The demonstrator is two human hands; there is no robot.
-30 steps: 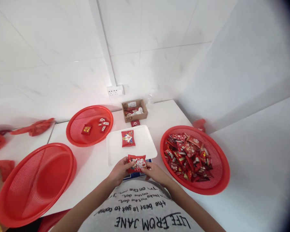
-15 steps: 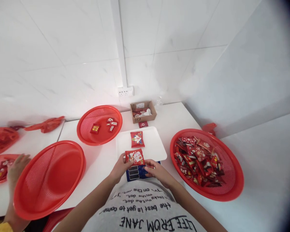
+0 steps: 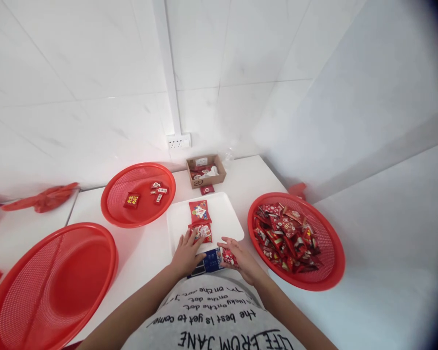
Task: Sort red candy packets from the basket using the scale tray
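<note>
big basket, near left (image 3: 47, 277): 1, red mesh, nothing showing inside
far basket (image 3: 137, 194): 1, holds 1 square red packet plus about 4 tiny ones, too small to count surely
left hand (image 3: 187, 253): 1, grip loose, fingers spread flat on near packet (image 3: 202, 232), not closed round it
white tray (image 3: 226, 218): 1, centre of table (image 3: 251, 175), sits over blue scale (image 3: 209, 262)
packets on tray: 2, far packet (image 3: 199, 211) touching the near one, end to end
risk, tray: pressing hand could tilt tray on scale or skew a reading; near packet close to tray's near edge, could slide off
cardboard box (image 3: 206, 170): 1, far, red items inside; 1 small red packet just in front
right hand (image 3: 241, 257): 1, grip curled round small packet (image 3: 229, 256), right of scale
risk, right: light pinch, could drop
full basket (image 3: 295, 240): 1, right, heaped packets, too many to count
</note>
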